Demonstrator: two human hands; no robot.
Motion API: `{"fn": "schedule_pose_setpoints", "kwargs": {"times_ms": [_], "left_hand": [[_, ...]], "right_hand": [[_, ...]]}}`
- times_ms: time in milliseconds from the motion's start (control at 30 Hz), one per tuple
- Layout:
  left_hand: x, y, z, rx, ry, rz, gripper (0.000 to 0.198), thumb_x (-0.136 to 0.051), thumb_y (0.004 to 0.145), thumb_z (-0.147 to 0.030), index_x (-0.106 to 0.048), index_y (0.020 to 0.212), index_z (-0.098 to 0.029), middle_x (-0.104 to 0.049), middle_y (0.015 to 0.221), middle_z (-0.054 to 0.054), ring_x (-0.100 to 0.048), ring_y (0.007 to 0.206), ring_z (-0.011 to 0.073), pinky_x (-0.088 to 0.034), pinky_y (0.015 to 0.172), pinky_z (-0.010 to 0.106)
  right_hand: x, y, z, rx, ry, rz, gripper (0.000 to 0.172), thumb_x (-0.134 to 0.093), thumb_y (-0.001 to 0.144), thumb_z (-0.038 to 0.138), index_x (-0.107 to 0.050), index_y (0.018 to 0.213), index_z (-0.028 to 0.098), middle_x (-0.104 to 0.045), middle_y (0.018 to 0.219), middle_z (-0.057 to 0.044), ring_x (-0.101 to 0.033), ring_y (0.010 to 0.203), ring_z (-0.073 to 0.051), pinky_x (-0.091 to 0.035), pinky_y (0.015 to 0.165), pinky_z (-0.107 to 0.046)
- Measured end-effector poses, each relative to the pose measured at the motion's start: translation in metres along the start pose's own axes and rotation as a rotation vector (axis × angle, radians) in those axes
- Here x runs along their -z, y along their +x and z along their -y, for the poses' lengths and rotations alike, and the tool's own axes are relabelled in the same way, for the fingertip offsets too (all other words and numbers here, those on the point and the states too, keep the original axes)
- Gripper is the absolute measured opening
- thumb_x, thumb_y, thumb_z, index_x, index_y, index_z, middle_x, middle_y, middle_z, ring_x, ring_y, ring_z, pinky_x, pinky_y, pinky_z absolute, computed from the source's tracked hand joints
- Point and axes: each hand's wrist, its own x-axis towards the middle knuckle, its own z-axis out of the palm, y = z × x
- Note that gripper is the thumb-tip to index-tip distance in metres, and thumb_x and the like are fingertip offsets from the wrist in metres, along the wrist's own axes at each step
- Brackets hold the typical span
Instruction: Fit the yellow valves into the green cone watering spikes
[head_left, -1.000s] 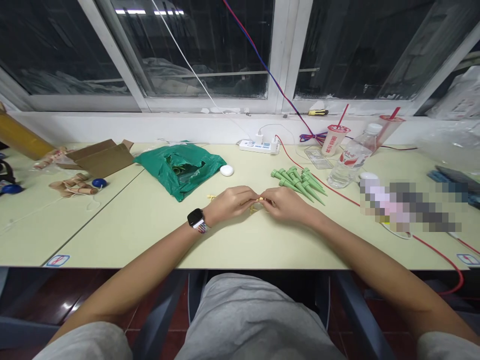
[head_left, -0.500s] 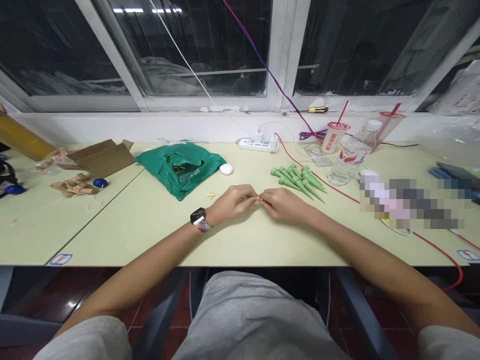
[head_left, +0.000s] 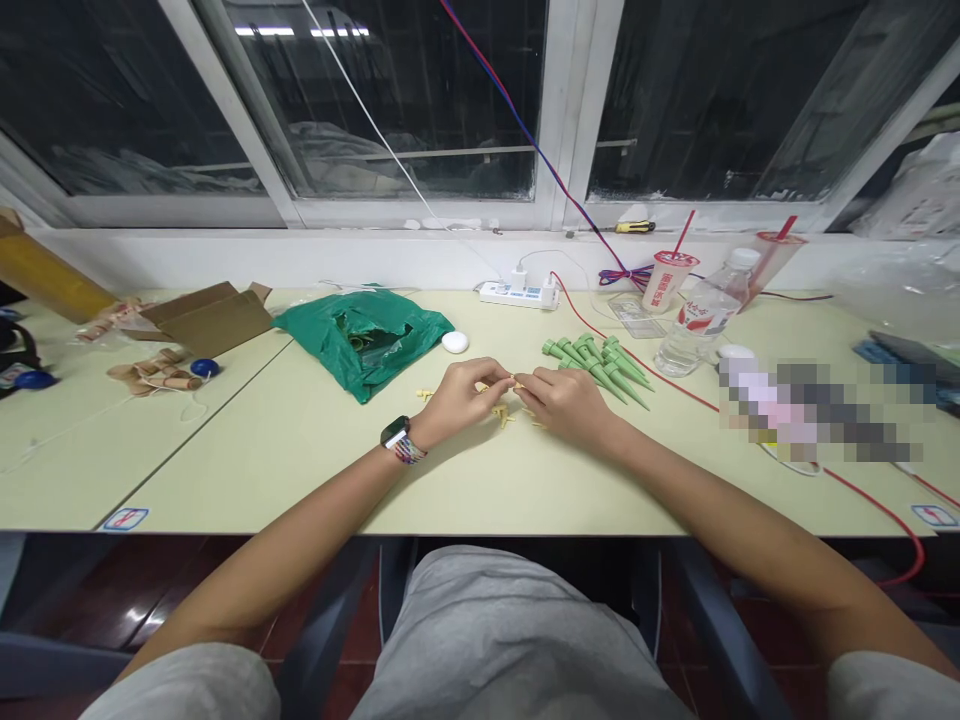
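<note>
Dark window panes in white frames line the back of a long pale-yellow laminate desk (head_left: 225, 480), where a white power strip (head_left: 517, 294) sits near the rear edge. Towards the middle of the front edge, the left hand (head_left: 459, 405), with a black smartwatch (head_left: 395, 434) on its wrist, and the right hand (head_left: 566, 402) come together, their fingertips closed narrowly around a small pale-yellow plastic fitting (head_left: 514, 382). The fingers hide most of it, so its exact shape cannot be made out. It probably weighs almost nothing and feels stiff, and its small size makes it fiddly and easy to drop, so the fingertips suit it better than a full grip. A branched pale-yellow plastic piece (head_left: 501, 414) lies on the desk just below the hands, and a tiny pale-yellow plastic piece (head_left: 424, 395) lies left of the left hand. Beyond the right hand, towards the rear edge, lies a pile of tapered green plastic spikes (head_left: 596, 365). Beyond the left hand are a crumpled green plastic bag (head_left: 361, 345) and a small white rounded object (head_left: 454, 342).
</note>
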Motion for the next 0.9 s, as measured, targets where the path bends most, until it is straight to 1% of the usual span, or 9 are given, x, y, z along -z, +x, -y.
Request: {"fn": "schedule_pose_setpoints", "kwargs": {"times_ms": [67, 133, 233, 333, 567, 633, 700, 800, 900], "left_hand": [[0.0025, -0.0009, -0.0008, -0.099, 0.075, 0.002, 0.021, -0.06, 0.101, -0.033, -0.073, 0.093, -0.019, -0.076, 0.093, 0.006, -0.07, 0.086, 0.0185, -0.052, 0.078, 0.031], [0.0041, -0.0016, -0.0005, -0.156, 0.106, 0.022, 0.022, -0.057, 0.103, -0.032, -0.073, 0.097, -0.019, -0.076, 0.097, 0.007, -0.07, 0.089, 0.0187, -0.052, 0.08, 0.031], [0.0042, -0.0021, 0.0012, -0.187, 0.132, 0.059, 0.023, -0.054, 0.105, -0.032, -0.073, 0.102, -0.019, -0.076, 0.099, 0.007, -0.071, 0.091, 0.0193, -0.053, 0.081, 0.031], [0.0026, -0.0023, 0.0022, -0.175, 0.145, 0.079, 0.023, -0.055, 0.105, -0.033, -0.073, 0.1, -0.019, -0.076, 0.097, 0.007, -0.071, 0.089, 0.0196, -0.053, 0.08, 0.031], [-0.0007, -0.0026, -0.001, -0.088, 0.117, 0.055, 0.021, -0.059, 0.102, -0.031, -0.072, 0.091, -0.019, -0.077, 0.092, 0.005, -0.071, 0.084, 0.0184, -0.051, 0.076, 0.029], [-0.001, -0.0027, -0.0008, -0.103, 0.125, 0.043, 0.021, -0.059, 0.102, -0.031, -0.072, 0.091, -0.019, -0.077, 0.092, 0.005, -0.071, 0.085, 0.0182, -0.052, 0.076, 0.03], [-0.001, -0.0029, 0.0005, -0.124, 0.143, 0.036, 0.021, -0.058, 0.102, -0.03, -0.072, 0.093, -0.019, -0.077, 0.093, 0.005, -0.071, 0.086, 0.0183, -0.052, 0.078, 0.03], [-0.0011, -0.0032, 0.0029, -0.123, 0.146, 0.032, 0.02, -0.058, 0.102, -0.03, -0.072, 0.094, -0.019, -0.077, 0.094, 0.005, -0.072, 0.088, 0.0185, -0.052, 0.078, 0.03], [-0.0017, -0.0034, 0.004, -0.092, 0.126, 0.036, 0.02, -0.059, 0.101, -0.03, -0.072, 0.092, -0.019, -0.077, 0.094, 0.004, -0.072, 0.087, 0.0182, -0.052, 0.077, 0.029]], "right_hand": [[0.0009, -0.0011, 0.0006, -0.053, 0.062, -0.007, 0.034, -0.045, 0.108, 0.035, -0.074, 0.113, 0.019, -0.072, 0.088, -0.009, -0.058, 0.07, -0.018, -0.028, 0.061, -0.032], [0.0015, -0.0017, -0.0001, -0.069, 0.139, 0.003, 0.032, -0.047, 0.107, 0.034, -0.074, 0.119, 0.02, -0.073, 0.092, -0.008, -0.062, 0.075, -0.018, -0.031, 0.063, -0.031], [0.003, -0.0014, -0.0025, -0.062, 0.228, 0.027, 0.03, -0.049, 0.106, 0.031, -0.076, 0.11, 0.02, -0.073, 0.086, -0.007, -0.063, 0.076, -0.018, -0.033, 0.066, -0.03], [0.0045, -0.0011, -0.0047, -0.045, 0.249, 0.033, 0.028, -0.051, 0.104, 0.028, -0.077, 0.096, 0.019, -0.071, 0.08, -0.006, -0.061, 0.072, -0.018, -0.032, 0.065, -0.03], [-0.0032, -0.0025, -0.0062, 0.026, 0.045, -0.04, 0.028, -0.047, 0.103, 0.023, -0.07, 0.088, 0.019, -0.072, 0.08, -0.006, -0.055, 0.063, -0.016, -0.026, 0.063, -0.032], [-0.0045, -0.0024, -0.0052, 0.012, 0.02, -0.066, 0.023, -0.049, 0.102, 0.023, -0.069, 0.091, 0.019, -0.072, 0.079, -0.005, -0.054, 0.062, -0.016, -0.026, 0.063, -0.031], [-0.0034, -0.0021, -0.004, -0.011, 0.039, -0.083, 0.018, -0.055, 0.1, 0.029, -0.069, 0.098, 0.018, -0.073, 0.083, -0.005, -0.057, 0.064, -0.016, -0.027, 0.062, -0.031], [0.0008, -0.0019, -0.0033, -0.034, 0.084, -0.059, 0.021, -0.057, 0.101, 0.035, -0.07, 0.098, 0.019, -0.073, 0.085, -0.005, -0.058, 0.067, -0.016, -0.026, 0.06, -0.03], [0.0042, -0.0014, -0.0038, -0.023, 0.141, -0.023, 0.022, -0.051, 0.104, 0.03, -0.069, 0.097, 0.02, -0.073, 0.088, -0.005, -0.059, 0.07, -0.016, -0.027, 0.06, -0.03]]}}
